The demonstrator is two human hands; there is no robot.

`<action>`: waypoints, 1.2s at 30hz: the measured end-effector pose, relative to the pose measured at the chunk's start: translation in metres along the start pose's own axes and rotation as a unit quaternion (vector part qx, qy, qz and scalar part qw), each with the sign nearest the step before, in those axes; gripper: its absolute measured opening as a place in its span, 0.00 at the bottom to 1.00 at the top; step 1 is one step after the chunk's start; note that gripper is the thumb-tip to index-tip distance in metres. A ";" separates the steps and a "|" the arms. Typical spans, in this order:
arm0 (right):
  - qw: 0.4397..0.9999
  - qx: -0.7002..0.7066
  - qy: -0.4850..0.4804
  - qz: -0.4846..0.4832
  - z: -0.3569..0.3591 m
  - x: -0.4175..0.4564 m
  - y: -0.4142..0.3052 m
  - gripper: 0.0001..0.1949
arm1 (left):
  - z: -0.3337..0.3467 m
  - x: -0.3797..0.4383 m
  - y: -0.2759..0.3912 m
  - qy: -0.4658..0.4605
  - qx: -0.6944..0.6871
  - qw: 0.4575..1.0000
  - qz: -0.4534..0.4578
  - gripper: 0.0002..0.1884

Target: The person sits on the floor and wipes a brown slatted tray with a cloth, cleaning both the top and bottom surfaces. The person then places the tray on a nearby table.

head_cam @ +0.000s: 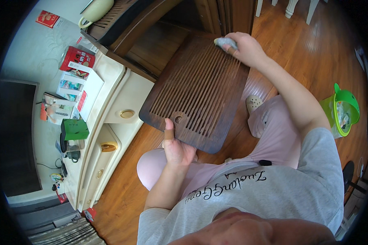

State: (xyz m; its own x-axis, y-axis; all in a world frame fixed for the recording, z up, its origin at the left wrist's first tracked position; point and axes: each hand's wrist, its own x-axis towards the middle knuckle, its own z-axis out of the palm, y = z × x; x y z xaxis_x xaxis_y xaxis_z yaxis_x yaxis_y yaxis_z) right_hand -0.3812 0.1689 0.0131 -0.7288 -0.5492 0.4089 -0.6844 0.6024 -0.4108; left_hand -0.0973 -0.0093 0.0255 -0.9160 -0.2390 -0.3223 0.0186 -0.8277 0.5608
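A dark brown slatted wooden board [199, 88], with rounded corners and a small round hole near its close edge, lies tilted before me. My left hand [179, 147] grips that close edge, the thumb on top beside the hole and the fingers hidden beneath. At the far right corner my right hand [245, 49] presses a light grey-blue cloth or sponge [225, 43] onto the slats. A tan band wraps the thumb of each hand. The board's far end rests at an open wooden cabinet [153, 46]; what supports it underneath is hidden.
A pale green pot [98, 10] stands on a slatted tray atop the cabinet. The cream sideboard [115, 101] at left holds a red canister [79, 58], a green box [75, 129] and cups. A green bin [340, 113] stands on the wooden floor at right.
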 end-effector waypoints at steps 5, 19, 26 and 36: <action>0.975 0.139 -0.032 -0.170 -0.003 -0.041 -0.092 0.16 | -0.002 -0.003 0.001 0.006 0.028 1.000 0.002 0.34; 0.983 0.067 -0.052 -0.164 0.007 -0.013 -0.057 0.20 | -0.004 -0.005 0.004 0.005 -0.012 1.000 -0.004 0.31; 0.999 -0.027 0.001 0.023 0.014 0.009 -0.012 0.19 | 0.001 -0.004 0.005 0.012 0.003 1.000 0.006 0.31; 0.901 0.255 -0.147 -0.318 -0.010 -0.077 -0.153 0.21 | -0.003 -0.010 0.010 0.025 0.070 0.997 -0.033 0.36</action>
State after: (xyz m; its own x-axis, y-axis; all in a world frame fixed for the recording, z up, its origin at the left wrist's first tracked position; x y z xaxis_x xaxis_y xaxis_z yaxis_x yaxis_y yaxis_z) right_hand -0.2200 0.1248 0.0526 -0.1081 -0.8642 0.4914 -0.8312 -0.1926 -0.5216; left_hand -0.0869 -0.0163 0.0317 -0.8922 -0.2149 -0.3973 -0.0994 -0.7646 0.6368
